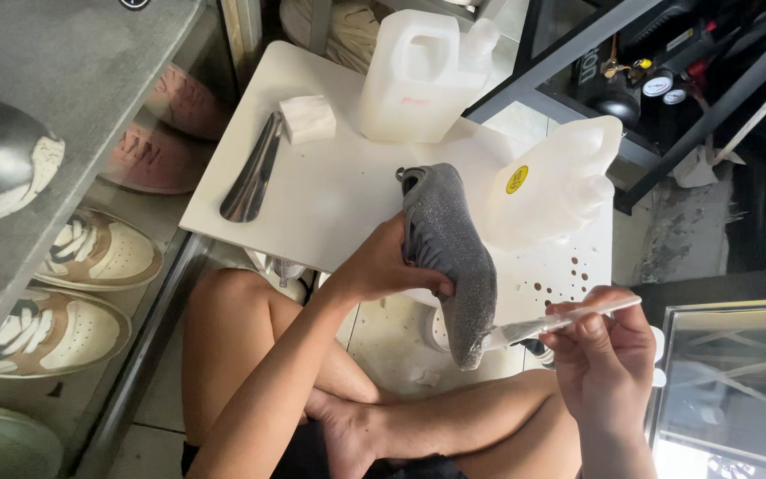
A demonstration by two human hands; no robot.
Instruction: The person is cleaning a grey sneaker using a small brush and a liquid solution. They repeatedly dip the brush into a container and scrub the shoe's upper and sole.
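Observation:
My left hand (pixel 386 263) grips a grey knit shoe (pixel 450 253) by its side, holding it above the edge of a low white table (pixel 330 186), toe toward me. My right hand (pixel 603 349) holds a small brush (pixel 553 322) with a pale handle; its bristles touch the shoe near the toe. Both hands are over my crossed bare legs.
On the table stand two white plastic jugs (pixel 418 75) (pixel 556 182), a metal shoehorn (pixel 253 170) and a folded white cloth (pixel 307 118). Shelves at left hold several sneakers (pixel 104 251). A dark metal rack (pixel 578 53) with gauges is at the back right, a glass case (pixel 733 390) at right.

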